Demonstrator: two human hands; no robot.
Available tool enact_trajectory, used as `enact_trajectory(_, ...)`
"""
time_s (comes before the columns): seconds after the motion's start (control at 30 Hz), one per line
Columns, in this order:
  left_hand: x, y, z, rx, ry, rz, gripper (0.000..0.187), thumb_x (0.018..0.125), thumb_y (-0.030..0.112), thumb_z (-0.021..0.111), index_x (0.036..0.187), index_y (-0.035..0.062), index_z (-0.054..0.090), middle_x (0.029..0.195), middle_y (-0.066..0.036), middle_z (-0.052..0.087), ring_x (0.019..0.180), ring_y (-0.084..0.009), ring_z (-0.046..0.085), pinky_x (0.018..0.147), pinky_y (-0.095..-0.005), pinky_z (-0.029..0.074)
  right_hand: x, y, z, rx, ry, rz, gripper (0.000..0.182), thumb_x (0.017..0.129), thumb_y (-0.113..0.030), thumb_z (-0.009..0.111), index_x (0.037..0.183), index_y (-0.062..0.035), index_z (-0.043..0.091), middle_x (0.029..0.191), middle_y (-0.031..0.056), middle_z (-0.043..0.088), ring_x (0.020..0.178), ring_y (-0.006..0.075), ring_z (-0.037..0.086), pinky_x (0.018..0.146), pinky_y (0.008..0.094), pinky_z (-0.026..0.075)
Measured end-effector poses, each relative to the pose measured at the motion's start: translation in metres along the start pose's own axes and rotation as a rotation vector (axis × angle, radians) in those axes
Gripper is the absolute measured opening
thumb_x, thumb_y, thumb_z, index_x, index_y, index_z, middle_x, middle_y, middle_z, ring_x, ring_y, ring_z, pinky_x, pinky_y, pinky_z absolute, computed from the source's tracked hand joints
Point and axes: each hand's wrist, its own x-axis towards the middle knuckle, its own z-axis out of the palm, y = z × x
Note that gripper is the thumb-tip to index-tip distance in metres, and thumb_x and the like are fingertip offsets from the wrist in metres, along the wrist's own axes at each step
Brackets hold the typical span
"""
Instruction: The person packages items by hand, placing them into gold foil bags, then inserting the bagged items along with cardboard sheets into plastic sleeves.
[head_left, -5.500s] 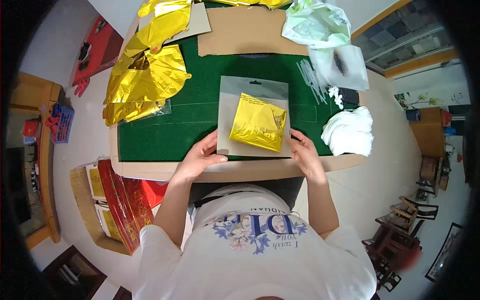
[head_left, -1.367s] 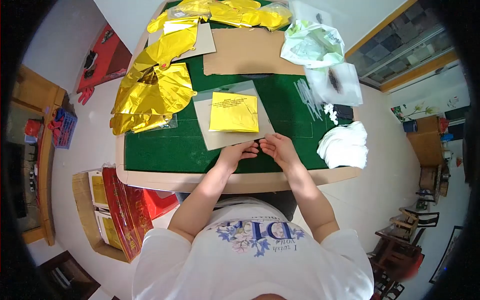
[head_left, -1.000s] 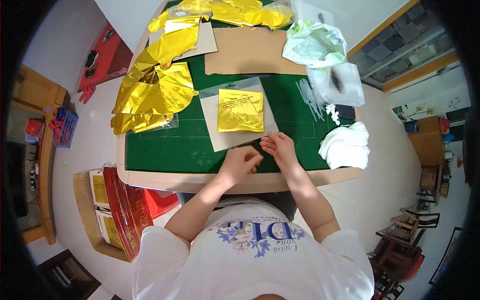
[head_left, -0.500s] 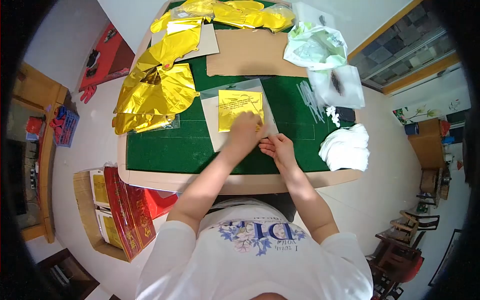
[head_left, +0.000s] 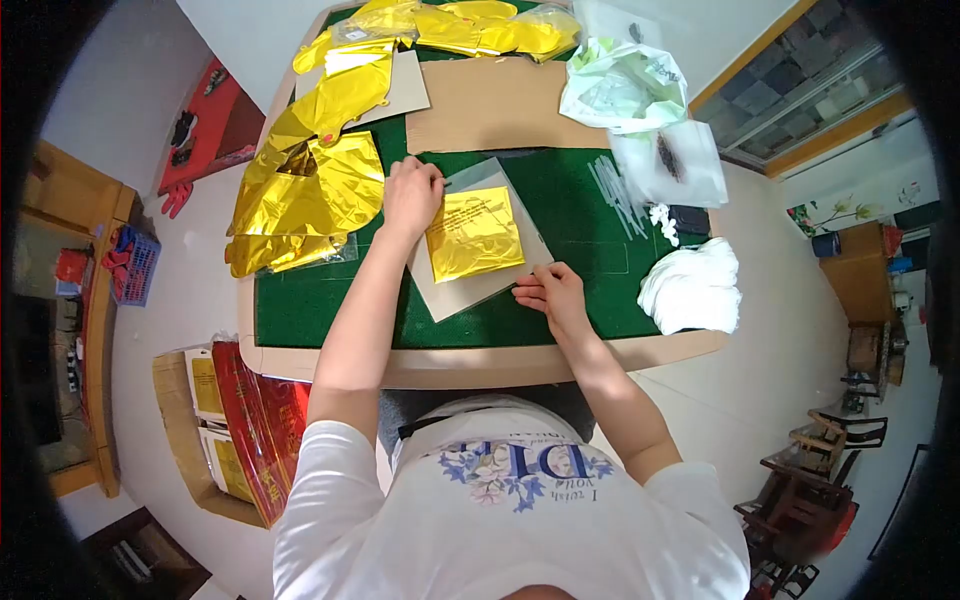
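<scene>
A flat clear plastic bag [head_left: 487, 173] with a pale cardboard sheet [head_left: 455, 298] inside lies tilted on the green table top. On the cardboard is a folded square of shiny gold foil [head_left: 474, 245] with small dark print along its upper part. My left hand [head_left: 412, 198] is at the bag's upper left edge, fingers curled down on it. At the lower right edge, my right hand [head_left: 556, 296] pinches the bag between thumb and fingers. Just left of my left hand spreads a large crumpled gold foil piece [head_left: 310, 190].
Brown cardboard [head_left: 505, 105] lies behind the bag. To the right are a white-green plastic bag [head_left: 625, 90], grey strips [head_left: 618, 197], a small black item [head_left: 690, 222] and a white cloth bundle [head_left: 692, 287]. An opened carton [head_left: 215, 435] stands on the floor at left.
My left hand has moved from the foil square to the bag's upper left edge. The bag has turned slightly counterclockwise. My right hand stays at the lower right edge.
</scene>
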Motion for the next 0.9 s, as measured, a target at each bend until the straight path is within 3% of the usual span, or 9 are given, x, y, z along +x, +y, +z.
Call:
enact_trajectory(0.03,0.002,-0.006,0.003,0.000,0.002,-0.002,0.017,0.083,0.023,0.064,0.087,0.0075,0.069,0.092,-0.013,0.067,0.092,-0.0306,0.061,0.077,-0.0428,0.049,-0.001,0.000,-0.001,-0.002,-0.002,0.000,0.017,0.095,-0.015,0.053,0.096,0.0012,0.047,0.088,0.0207,0.065,0.073,0.0270,0.070,0.064,0.0340,0.059)
enact_trajectory(0.1,0.007,-0.015,0.006,-0.180,-0.226,-0.306,0.023,0.086,0.026,0.064,0.092,0.0053,0.069,0.088,-0.015,0.069,0.083,-0.0316,0.064,0.076,-0.0390,0.051,-0.004,0.001,-0.004,-0.030,0.023,-0.021,0.016,0.096,-0.015,0.053,0.101,-0.0011,0.047,0.088,0.0167,0.064,0.066,0.0228,0.068,0.059,0.0320,0.058)
enact_trajectory(0.13,0.006,-0.018,0.008,-0.210,-0.238,-0.327,0.027,0.085,0.030,0.065,0.094,0.0042,0.069,0.087,-0.015,0.070,0.080,-0.0304,0.066,0.073,-0.0380,0.052,-0.007,0.000,-0.006,-0.031,0.020,-0.018,0.016,0.096,-0.015,0.053,0.101,-0.0011,0.047,0.088,0.0167,0.064,0.066,0.0228,0.068,0.059,0.0320,0.058)
enact_trajectory(0.3,0.001,-0.004,-0.001,-0.308,-0.421,-0.314,0.027,0.083,0.029,0.068,0.092,0.0041,0.069,0.083,-0.011,0.069,0.078,-0.0249,0.067,0.072,-0.0351,0.051,-0.019,-0.002,-0.017,-0.360,0.133,-0.312,0.032,0.092,-0.007,0.059,0.115,-0.0045,0.036,0.081,0.0091,0.056,0.052,0.0176,0.059,0.047,0.0280,0.052)
enact_trajectory(0.37,-0.001,0.003,0.005,-0.284,-0.417,-0.232,0.023,0.081,0.025,0.070,0.091,0.0044,0.069,0.080,-0.011,0.068,0.077,-0.0245,0.066,0.072,-0.0348,0.050,-0.028,-0.002,-0.020,-0.448,0.232,-0.372,0.030,0.089,-0.003,0.063,0.112,-0.0032,0.044,0.080,0.0076,0.054,0.056,0.0144,0.057,0.049,0.0271,0.049)
enact_trajectory(0.43,-0.002,0.009,0.011,-0.314,-0.422,-0.279,0.020,0.080,0.022,0.070,0.091,0.0043,0.069,0.083,-0.012,0.067,0.081,-0.0258,0.065,0.074,-0.0356,0.050,-0.030,-0.002,-0.027,-1.025,0.242,-0.929,0.023,0.085,-0.002,0.065,0.105,-0.0030,0.055,0.082,0.0095,0.055,0.065,0.0179,0.058,0.057,0.0310,0.048)
enact_trajectory(0.47,-0.003,0.011,0.013,-0.307,-0.379,-0.255,0.020,0.079,0.022,0.070,0.091,0.0062,0.070,0.088,-0.013,0.066,0.087,-0.0287,0.064,0.078,-0.0389,0.050,-0.030,-0.006,-0.025,-1.110,0.208,-1.015,0.019,0.079,0.000,0.068,0.096,-0.0047,0.063,0.083,0.0111,0.054,0.074,0.0240,0.056,0.065,0.0349,0.046)
enact_trajectory(0.57,-0.005,0.018,0.018,-0.283,-0.327,-0.223,0.018,0.078,0.022,0.069,0.091,0.0094,0.071,0.095,-0.013,0.065,0.095,-0.0315,0.061,0.082,-0.0426,0.050,-0.022,-0.010,-0.026,-1.246,0.098,-1.113,0.023,0.076,0.001,0.068,0.097,-0.0059,0.063,0.083,0.0113,0.053,0.077,0.0292,0.054,0.067,0.0365,0.046)
enact_trajectory(0.9,-0.013,0.025,0.023,-0.242,-0.248,-0.216,0.017,0.084,0.016,0.062,0.097,0.0082,0.070,0.097,-0.013,0.064,0.097,-0.0307,0.059,0.087,-0.0399,0.047,0.016,-0.025,-0.037,-1.395,-0.112,-1.257,0.020,0.076,-0.003,0.064,0.095,-0.0067,0.061,0.083,0.0090,0.054,0.080,0.0273,0.054,0.066,0.0373,0.042)
